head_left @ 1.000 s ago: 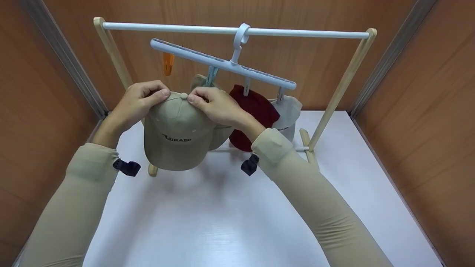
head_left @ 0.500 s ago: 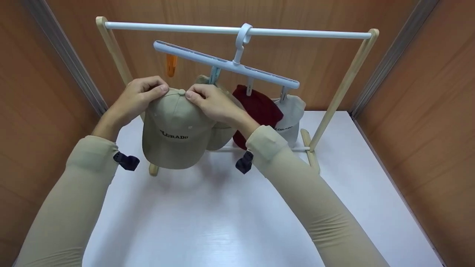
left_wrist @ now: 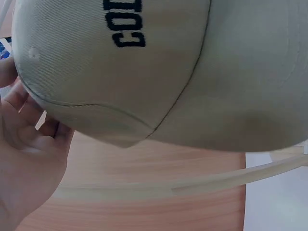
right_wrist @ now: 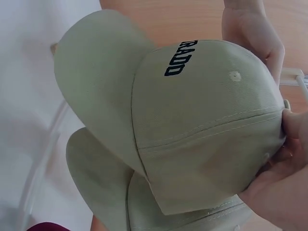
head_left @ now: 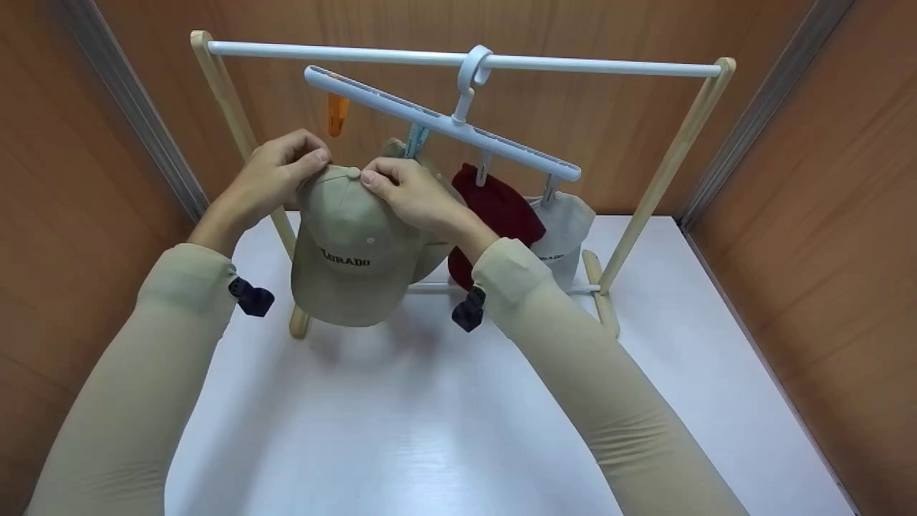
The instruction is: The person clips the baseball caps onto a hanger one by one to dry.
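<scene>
A beige baseball cap (head_left: 351,229) with dark lettering on its front hangs from both hands, brim down. My left hand (head_left: 276,168) pinches its crown at the upper left, below an orange clip (head_left: 337,115). On the other side of the top button, my right hand (head_left: 415,188) pinches the crown between thumb and fingers. In the right wrist view the cap (right_wrist: 207,106) covers part of a second beige cap (right_wrist: 96,178). That second cap hangs from a teal clip (head_left: 415,138). Most of the left fingers are hidden behind the crown.
A pale blue hanger (head_left: 423,115) tilts down to the right on the white rail (head_left: 609,67) of a wooden-legged rack. Clipped to its right half are a dark red cap (head_left: 501,204) and a light grey cap (head_left: 569,222). Below is a white tabletop (head_left: 423,430).
Both hands and the cap's crown have risen slightly. The hanger swings a little, its left end with the orange clip now higher. The whole view has shifted slightly.
</scene>
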{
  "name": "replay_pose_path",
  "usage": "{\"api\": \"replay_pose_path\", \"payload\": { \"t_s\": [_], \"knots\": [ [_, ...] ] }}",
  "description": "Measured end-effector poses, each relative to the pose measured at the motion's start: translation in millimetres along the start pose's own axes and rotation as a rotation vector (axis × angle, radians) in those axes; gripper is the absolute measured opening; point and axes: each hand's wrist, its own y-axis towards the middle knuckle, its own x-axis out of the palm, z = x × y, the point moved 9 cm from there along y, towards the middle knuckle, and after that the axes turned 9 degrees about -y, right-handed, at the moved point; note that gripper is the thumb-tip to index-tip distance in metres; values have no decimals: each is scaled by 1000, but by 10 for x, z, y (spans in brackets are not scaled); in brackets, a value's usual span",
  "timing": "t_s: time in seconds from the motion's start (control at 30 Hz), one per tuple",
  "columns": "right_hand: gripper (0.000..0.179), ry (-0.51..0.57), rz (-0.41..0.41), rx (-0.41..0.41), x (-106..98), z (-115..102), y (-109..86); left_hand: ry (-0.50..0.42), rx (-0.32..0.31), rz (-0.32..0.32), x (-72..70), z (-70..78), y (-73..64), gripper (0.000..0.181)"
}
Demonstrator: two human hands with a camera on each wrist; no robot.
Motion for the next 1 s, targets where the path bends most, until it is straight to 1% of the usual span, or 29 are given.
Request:
{"api": "replay_pose_path", "payload": {
  "t_s": [0.1, 0.23, 0.33, 0.43, 0.5, 0.57, 0.7, 0.83, 1.0],
  "knots": [
    [27, -12, -1, -13, -7, 1, -6, 37, 6, 29, 14, 52, 19, 34],
    [27, -34, -7, -24, -15, 15, -14, 96, -18, 112, -21, 131, 47, 48],
    [26, -23, -3, -49, -28, 25, -16, 107, -35, 184, -74, 230, 88, 59],
    [25, 5, -4, -69, -38, 43, -25, 110, -23, 213, -98, 370, 144, 66],
    [25, 18, -15, -73, -35, 62, -33, 122, -12, 212, -95, 461, 177, 68],
    [25, 25, -25, -69, -27, 78, -35, 146, -3, 192, -88, 533, 216, 69],
    [26, 31, -41, -77, -16, 81, -37, 236, 6, 149, -70, 632, 273, 69],
    [26, 32, -49, -89, -7, 74, -36, 376, 35, 102, -38, 711, 314, 72],
    [27, 32, -52, -91, 0, 80, -33, 622, 105, 52, 3, 837, 336, 67]
  ]
}}
